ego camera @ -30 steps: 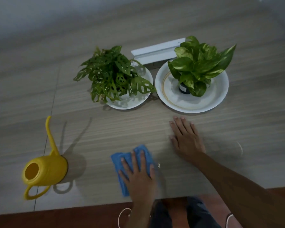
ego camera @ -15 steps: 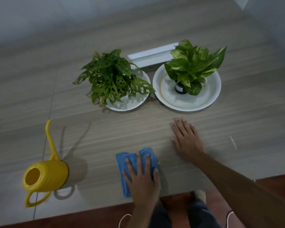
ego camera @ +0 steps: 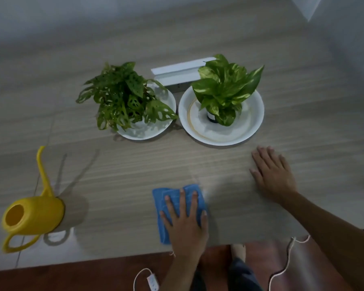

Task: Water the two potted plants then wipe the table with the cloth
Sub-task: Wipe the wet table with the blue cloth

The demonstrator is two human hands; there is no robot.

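A blue cloth [ego camera: 164,203] lies flat near the table's front edge, and my left hand [ego camera: 184,221] presses down on it with fingers spread. My right hand [ego camera: 272,174] rests flat on the bare wooden table [ego camera: 198,162], to the right of the cloth and just in front of the right plate. A holey-leaved plant [ego camera: 122,97] stands on a white plate [ego camera: 143,131] at centre left. A broad-leaved plant [ego camera: 224,87] in a small dark pot stands on a larger white plate [ego camera: 240,131]. The yellow watering can [ego camera: 33,215] stands at the front left, its spout pointing away from me.
A white box [ego camera: 177,75] lies behind the two plates. White cables [ego camera: 284,267] and a small switch [ego camera: 152,283] hang below the table's front edge over the reddish floor. A wall runs along the far side.
My right hand has slid to the right along the table. My left hand stays pressed on the cloth. The view has shifted slightly.
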